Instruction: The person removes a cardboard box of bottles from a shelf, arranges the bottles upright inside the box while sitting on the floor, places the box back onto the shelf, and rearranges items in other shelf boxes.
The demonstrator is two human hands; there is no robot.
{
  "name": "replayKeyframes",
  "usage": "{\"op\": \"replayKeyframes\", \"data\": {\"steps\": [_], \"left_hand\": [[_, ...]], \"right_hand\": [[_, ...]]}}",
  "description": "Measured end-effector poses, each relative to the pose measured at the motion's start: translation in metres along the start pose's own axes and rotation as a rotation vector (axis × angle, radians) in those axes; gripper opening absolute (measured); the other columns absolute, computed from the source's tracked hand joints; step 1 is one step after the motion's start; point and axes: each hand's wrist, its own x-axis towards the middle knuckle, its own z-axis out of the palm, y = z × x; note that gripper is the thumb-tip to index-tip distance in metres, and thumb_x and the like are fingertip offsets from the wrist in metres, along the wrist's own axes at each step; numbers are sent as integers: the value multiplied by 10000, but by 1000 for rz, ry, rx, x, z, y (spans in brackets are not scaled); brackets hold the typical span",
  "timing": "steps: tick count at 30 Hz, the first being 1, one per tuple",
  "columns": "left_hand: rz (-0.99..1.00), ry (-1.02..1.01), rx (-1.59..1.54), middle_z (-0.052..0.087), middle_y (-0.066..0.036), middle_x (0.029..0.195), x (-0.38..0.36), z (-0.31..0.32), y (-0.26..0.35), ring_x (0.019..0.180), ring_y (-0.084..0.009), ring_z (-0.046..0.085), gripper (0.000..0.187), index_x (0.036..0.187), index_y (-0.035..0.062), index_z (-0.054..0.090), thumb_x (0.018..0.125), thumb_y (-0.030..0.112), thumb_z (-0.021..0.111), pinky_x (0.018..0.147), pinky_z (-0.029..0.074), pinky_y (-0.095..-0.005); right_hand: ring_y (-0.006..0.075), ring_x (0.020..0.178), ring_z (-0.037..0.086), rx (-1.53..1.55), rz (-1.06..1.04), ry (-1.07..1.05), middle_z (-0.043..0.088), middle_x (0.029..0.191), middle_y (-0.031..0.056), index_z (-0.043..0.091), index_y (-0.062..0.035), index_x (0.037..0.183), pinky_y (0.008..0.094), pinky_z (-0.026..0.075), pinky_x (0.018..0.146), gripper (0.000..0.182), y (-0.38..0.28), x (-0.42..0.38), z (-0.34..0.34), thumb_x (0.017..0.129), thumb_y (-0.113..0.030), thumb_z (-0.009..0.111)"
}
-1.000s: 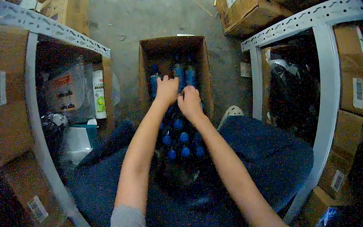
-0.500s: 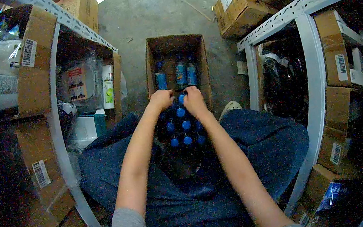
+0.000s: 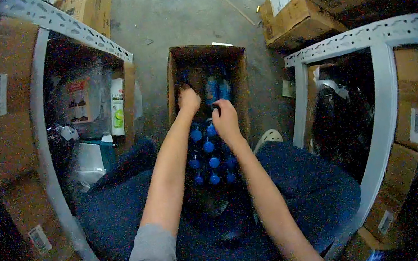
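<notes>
An open cardboard box [image 3: 244, 72] stands on the floor between my legs. My left hand [image 3: 189, 99] reaches into its left side, fingers curled over a bottle there; only a bit of blue shows above them. Two blue-labelled bottles [image 3: 218, 87] stand against the far right part of the box. My right hand [image 3: 226, 120] is bent just in front of them, beside a group of blue-capped bottles [image 3: 213, 162] nearer to me. Its fingers are curled, and a dark gap shows by the fingertips; whatever they may hold is hidden.
White metal shelf frames rise on the left [image 3: 42, 63] and right [image 3: 383, 68], with cardboard boxes in them. A white shampoo bottle [image 3: 118, 107] stands on the left shelf. Stacked cartons [image 3: 294, 17] are at the back right. A light clog [image 3: 268, 139] is beside the box.
My left hand has moved forward into the box, onto the left bottle. My right hand remains by the blue caps. The view has shifted slightly.
</notes>
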Motion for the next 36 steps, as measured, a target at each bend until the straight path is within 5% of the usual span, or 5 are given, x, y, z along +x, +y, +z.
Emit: {"op": "replayKeyframes", "data": {"steps": [8, 10, 14, 26, 36], "left_hand": [[-27, -126, 318, 328, -170, 1128, 38, 3, 23, 980, -297, 389, 518, 1110, 38, 297, 679, 248, 493, 766, 367, -368], [89, 274, 214, 288, -146, 1162, 49, 25, 11, 1014, -304, 349, 490, 1133, 105, 297, 696, 234, 475, 776, 356, -394], [229, 44, 481, 276, -140, 1173, 42, 5, 26, 1034, -309, 326, 448, 1134, 156, 305, 711, 190, 450, 798, 337, -402], [233, -117, -79, 241, -161, 1191, 38, 21, 10, 1090, -298, 251, 764, 1207, 203, 102, 600, 150, 563, 866, 257, -398], [495, 22, 214, 470, -162, 864, -44, -59, 35, 750, -315, 493, 366, 829, 19, 456, 534, 159, 621, 650, 417, -373]], "right_hand": [[313, 845, 428, 123, 77, 10, 467, 875, 171, 470, 15, 826, 348, 336, 763, 192, 9, 16, 5, 663, -84, 447], [312, 816, 443, 138, 85, 35, 480, 845, 172, 474, 17, 809, 351, 347, 749, 177, 11, 19, 4, 665, -81, 446], [271, 763, 492, 129, 103, 100, 509, 803, 154, 504, 14, 797, 307, 376, 696, 160, 10, 25, 3, 682, -87, 454], [236, 749, 505, 134, 193, -10, 522, 807, 137, 520, 3, 809, 290, 386, 681, 178, 9, 12, 8, 692, -117, 460], [258, 765, 502, 77, 194, 14, 527, 801, 152, 525, 1, 797, 306, 385, 684, 198, -5, -10, -6, 679, -145, 461]]}}
